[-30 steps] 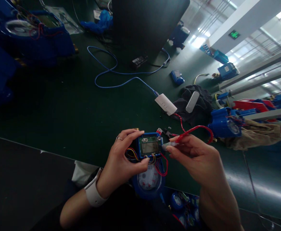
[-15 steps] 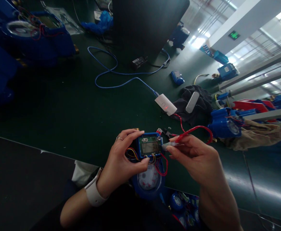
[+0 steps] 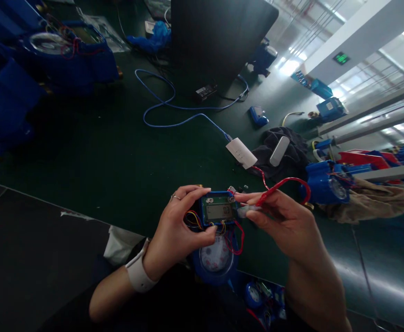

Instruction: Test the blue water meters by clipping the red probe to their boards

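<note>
A blue-framed display module [image 3: 218,211] with a lit-free grey screen sits at the lower middle, over a blue round meter [image 3: 216,258]. My left hand [image 3: 183,221] grips the module's left side between thumb and fingers. Yellow and dark wires show beside my thumb. Pinched in my right hand [image 3: 281,219] is a whitish connector [image 3: 245,211] at the module's right edge; whether it touches is unclear. A red cable [image 3: 285,182] loops from it over my fingers. Red wires [image 3: 240,237] hang from the module.
A white box [image 3: 241,153] with a blue cable lies beyond my hands, near a dark cloth [image 3: 292,157] bearing a pale bar. A black adapter [image 3: 205,92] lies by a large dark panel [image 3: 219,41]. Blue meters stand at left and right.
The view has shifted slightly, moving the bench items rightward. The red light on the white box no longer shows. Both hands keep their grips.
</note>
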`<state>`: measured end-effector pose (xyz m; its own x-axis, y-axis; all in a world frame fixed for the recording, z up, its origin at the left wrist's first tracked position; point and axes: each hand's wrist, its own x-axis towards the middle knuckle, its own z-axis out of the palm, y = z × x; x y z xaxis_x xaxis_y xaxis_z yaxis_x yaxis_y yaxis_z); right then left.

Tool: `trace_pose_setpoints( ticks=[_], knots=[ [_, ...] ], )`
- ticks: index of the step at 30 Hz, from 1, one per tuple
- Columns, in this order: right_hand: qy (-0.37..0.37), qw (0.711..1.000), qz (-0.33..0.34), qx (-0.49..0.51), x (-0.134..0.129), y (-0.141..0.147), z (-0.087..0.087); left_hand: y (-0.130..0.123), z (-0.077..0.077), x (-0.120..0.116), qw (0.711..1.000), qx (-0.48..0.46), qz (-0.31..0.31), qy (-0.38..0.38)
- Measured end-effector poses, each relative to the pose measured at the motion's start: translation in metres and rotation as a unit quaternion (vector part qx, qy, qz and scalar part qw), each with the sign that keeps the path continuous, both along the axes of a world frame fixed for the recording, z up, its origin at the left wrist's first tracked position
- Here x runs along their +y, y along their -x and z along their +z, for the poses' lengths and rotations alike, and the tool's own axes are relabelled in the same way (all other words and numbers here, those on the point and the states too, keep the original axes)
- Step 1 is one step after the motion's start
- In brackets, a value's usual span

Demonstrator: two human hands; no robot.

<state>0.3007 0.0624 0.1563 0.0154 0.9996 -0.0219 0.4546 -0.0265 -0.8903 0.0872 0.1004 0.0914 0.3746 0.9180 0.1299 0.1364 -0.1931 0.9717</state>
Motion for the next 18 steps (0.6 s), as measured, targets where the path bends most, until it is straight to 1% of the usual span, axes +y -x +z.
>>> trace_pose_setpoints(
  ticks=[4,7,10,15,18],
  knots=[
    [-0.017,1.000,0.006,0.005,-0.001,-0.002,0.000,0.000,0.003,0.000,1.000,0.023,-0.004,0.008],
    [-0.011,1.000,0.006,0.014,-0.001,-0.003,-0.003,0.000,0.006,0.000,0.999,0.036,-0.010,0.019],
    [-0.005,0.999,-0.008,0.034,0.000,-0.003,-0.004,0.000,0.007,0.000,0.999,0.041,-0.010,0.019],
    [-0.053,0.995,-0.046,0.073,-0.004,0.000,0.004,-0.001,0.007,0.000,0.998,0.051,-0.013,0.018],
    [-0.052,0.997,-0.025,0.052,-0.006,0.002,0.007,-0.001,0.008,0.000,0.999,0.052,-0.010,0.014]
  ],
)
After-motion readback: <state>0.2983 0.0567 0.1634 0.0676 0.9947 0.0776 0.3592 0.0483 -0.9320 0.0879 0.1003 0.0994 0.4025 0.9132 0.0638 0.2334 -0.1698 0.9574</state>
